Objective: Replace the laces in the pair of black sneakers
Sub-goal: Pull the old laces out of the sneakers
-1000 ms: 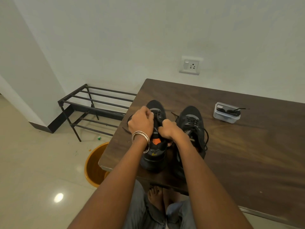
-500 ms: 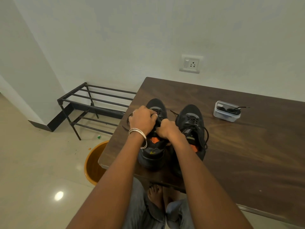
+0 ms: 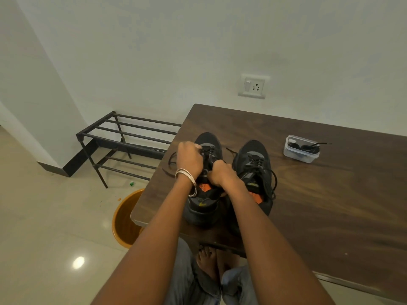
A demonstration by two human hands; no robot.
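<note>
A person's left hand (image 3: 189, 158) and right hand (image 3: 220, 174), both with fingers curled, grip the black lace (image 3: 207, 153) of the left black sneaker (image 3: 204, 203), beside its mate (image 3: 256, 166) on a dark wooden counter (image 3: 330, 205). A clear plastic tub (image 3: 301, 149) holding black laces sits well apart, toward the wall.

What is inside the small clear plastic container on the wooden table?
The small clear plastic container holds coiled black laces, one end poking out over its rim to the right. How many laces it holds, or whether anything lies beneath them, cannot be told.
</note>
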